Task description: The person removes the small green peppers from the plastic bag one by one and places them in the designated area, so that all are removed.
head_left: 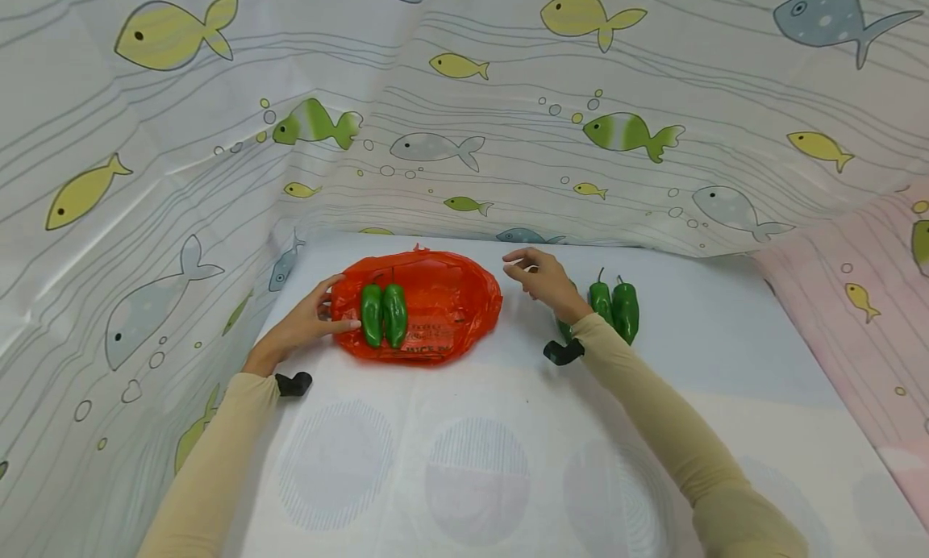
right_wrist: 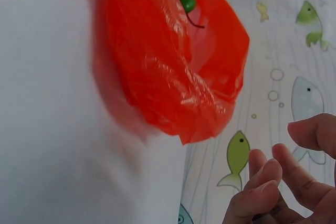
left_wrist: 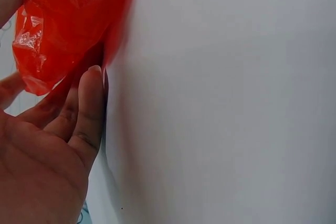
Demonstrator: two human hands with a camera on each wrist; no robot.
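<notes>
A red plastic bag (head_left: 443, 300) lies spread with its mouth up on the table, its rim rolled into a low wall. Inside it, toward the left, two green peppers (head_left: 395, 316) lie side by side with thin stems. My left hand (head_left: 301, 328) holds the bag's left edge, thumb over the rim and fingers along the outside; in the left wrist view the fingers (left_wrist: 90, 103) reach under the red plastic. My right hand (head_left: 544, 280) hovers just right of the bag, fingers loosely bent and nothing between them.
More green peppers (head_left: 625, 308) lie to the right, partly behind my right wrist and sleeve. A white table cover with pale circles (head_left: 477, 485) spreads in front. Fish-printed sheeting (head_left: 508, 74) rises at the back and sides.
</notes>
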